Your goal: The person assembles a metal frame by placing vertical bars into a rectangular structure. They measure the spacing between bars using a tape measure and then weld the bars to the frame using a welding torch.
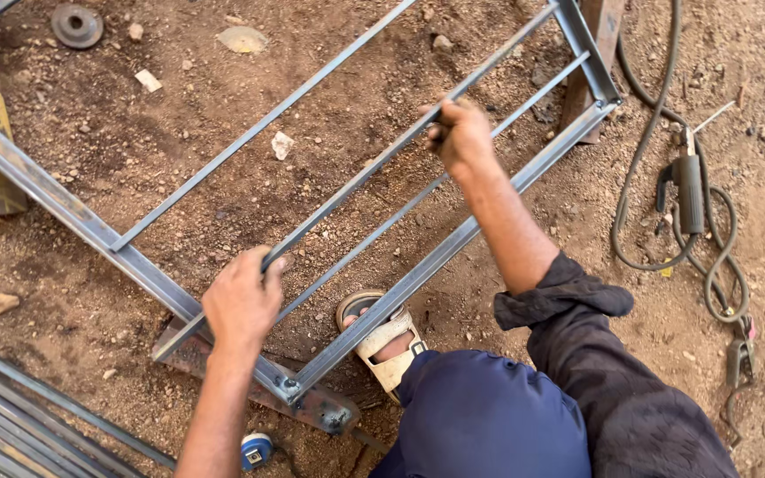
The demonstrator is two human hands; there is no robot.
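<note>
Both hands grip one steel bar (360, 177) lying diagonally across the rectangular frame (453, 243) on the dirt: left hand (243, 301) near, right hand (460, 134) far, fingers wrapped; seating it squarely likely comes next

Head view, steeply downward, seemingly close.

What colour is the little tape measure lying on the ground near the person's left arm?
The tape measure is blue with a pale face, seen in the head view.
</note>
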